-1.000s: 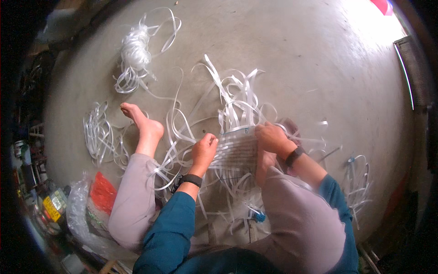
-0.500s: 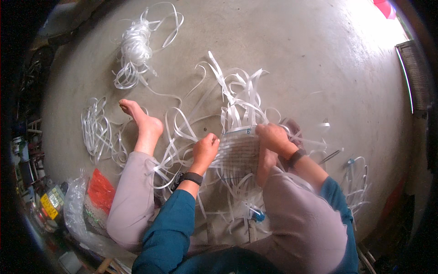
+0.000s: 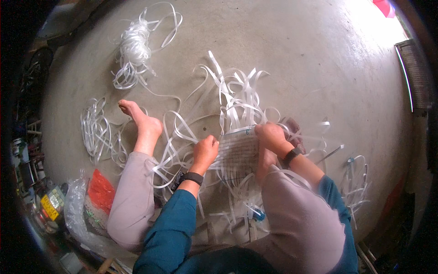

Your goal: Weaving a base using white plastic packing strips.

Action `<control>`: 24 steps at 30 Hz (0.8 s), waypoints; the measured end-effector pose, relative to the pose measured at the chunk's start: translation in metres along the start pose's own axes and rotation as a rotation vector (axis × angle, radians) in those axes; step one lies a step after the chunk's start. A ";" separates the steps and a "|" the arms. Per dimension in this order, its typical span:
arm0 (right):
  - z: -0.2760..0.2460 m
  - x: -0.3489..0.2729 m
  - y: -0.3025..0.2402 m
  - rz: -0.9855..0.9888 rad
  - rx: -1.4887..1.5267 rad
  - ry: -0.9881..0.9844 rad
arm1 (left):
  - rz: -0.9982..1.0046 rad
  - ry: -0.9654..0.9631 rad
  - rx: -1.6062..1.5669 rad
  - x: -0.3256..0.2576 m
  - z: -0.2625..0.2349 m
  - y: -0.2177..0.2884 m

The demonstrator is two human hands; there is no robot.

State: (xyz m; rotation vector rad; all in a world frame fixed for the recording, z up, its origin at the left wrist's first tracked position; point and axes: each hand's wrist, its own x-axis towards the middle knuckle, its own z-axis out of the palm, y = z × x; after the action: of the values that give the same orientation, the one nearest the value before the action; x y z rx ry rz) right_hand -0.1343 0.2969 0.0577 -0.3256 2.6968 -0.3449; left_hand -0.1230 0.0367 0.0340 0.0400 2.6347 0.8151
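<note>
The woven mat (image 3: 238, 153) of flat white plastic strips lies on the concrete floor (image 3: 296, 59), between both hands. The left hand (image 3: 205, 150) is closed on the mat's left edge; the right hand (image 3: 270, 137) pinches its upper right corner. Loose glossy strips (image 3: 235, 91) run upward from the mat, away from the person. A bare foot (image 3: 142, 121) rests left of the mat.

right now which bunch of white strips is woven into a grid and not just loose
The woven panel between the left hand and right hand. The far coil and the pile beside the left foot are loose tangles.
</note>
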 end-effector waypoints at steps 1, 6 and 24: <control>0.002 0.000 0.001 0.001 -0.001 -0.001 | 0.006 -0.004 -0.003 0.000 0.001 0.000; 0.008 0.002 0.001 -0.031 -0.023 0.013 | -0.001 -0.033 -0.003 -0.001 0.002 -0.005; 0.003 -0.029 0.000 -0.109 0.076 0.154 | -0.046 -0.015 -0.202 -0.020 -0.019 -0.003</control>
State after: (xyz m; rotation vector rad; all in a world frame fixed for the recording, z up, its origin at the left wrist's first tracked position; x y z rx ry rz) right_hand -0.1076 0.3042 0.0656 -0.4420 2.8133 -0.5238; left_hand -0.1112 0.0214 0.0533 -0.0684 2.5157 1.0562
